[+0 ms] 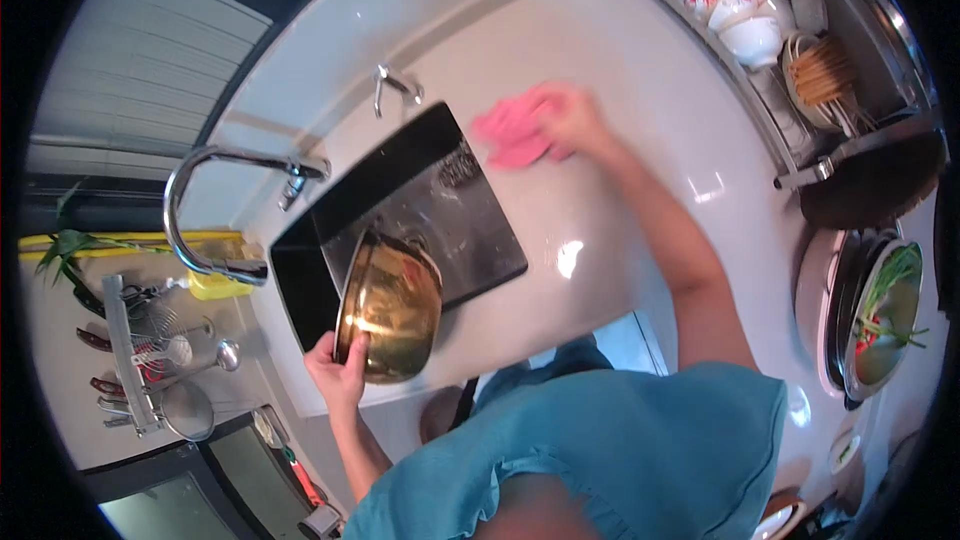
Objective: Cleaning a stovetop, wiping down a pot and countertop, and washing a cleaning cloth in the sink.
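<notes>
My left hand (339, 371) grips the rim of a shiny gold-coloured metal basin (397, 292). The basin is tilted on its side over the near left part of the black sink (480, 217), its outer wall towards me and its inside hidden. To the right of the sink, my right hand (576, 120) is shut on a bunched pink cloth (517, 127) on or just above the pale countertop (585, 202). That hand is slightly blurred. A dark mesh drain piece (457, 167) lies at the far right end inside the sink.
A tall chrome faucet (214, 157) arches at the sink's left, with a smaller tap (394, 86) behind. A metal rack (739, 82) of bowls (752, 41) stands far right. Nearer are stacked basins with vegetables (889, 322). Kitchen tools hang from a wall rail (126, 345) at left.
</notes>
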A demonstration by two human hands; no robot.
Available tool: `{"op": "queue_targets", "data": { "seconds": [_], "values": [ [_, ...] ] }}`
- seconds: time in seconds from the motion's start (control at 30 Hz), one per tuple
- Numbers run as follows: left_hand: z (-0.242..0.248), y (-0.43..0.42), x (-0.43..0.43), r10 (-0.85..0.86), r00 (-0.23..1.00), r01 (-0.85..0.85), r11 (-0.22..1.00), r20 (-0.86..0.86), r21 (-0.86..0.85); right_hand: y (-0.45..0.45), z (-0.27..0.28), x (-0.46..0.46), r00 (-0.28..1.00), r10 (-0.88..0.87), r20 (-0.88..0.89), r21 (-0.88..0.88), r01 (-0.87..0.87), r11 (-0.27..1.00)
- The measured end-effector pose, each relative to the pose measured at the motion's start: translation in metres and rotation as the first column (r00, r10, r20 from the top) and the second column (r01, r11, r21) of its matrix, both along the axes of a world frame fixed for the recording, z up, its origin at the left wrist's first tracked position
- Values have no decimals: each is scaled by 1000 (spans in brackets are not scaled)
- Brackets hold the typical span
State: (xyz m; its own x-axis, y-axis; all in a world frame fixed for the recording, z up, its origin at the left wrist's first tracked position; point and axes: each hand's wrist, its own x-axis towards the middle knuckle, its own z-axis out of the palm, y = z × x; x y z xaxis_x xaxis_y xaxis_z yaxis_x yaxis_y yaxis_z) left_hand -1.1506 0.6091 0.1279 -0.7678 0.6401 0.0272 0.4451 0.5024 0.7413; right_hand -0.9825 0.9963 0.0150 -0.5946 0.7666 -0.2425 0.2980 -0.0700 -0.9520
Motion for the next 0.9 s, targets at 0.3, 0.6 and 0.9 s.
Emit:
{"op": "queue_targets", "data": {
  "seconds": [0.3, 0.6, 0.9],
  "values": [
    [-18, -11, -39, -48, 998, 45, 994, 30, 102, -59, -82, 103, 943, -329, 36, 865, 136, 484],
    [-6, -1, -78, -335, 942, 336, 933, -30, 129, -290, -76, -2, 871, 487, 64, 771, -353, 530],
    [-1, 144, -11, -539, 480, 802, 589, -692, 98, -307, -83, -90, 808, 537, 243, 766, -499, 404]
  ]
}}
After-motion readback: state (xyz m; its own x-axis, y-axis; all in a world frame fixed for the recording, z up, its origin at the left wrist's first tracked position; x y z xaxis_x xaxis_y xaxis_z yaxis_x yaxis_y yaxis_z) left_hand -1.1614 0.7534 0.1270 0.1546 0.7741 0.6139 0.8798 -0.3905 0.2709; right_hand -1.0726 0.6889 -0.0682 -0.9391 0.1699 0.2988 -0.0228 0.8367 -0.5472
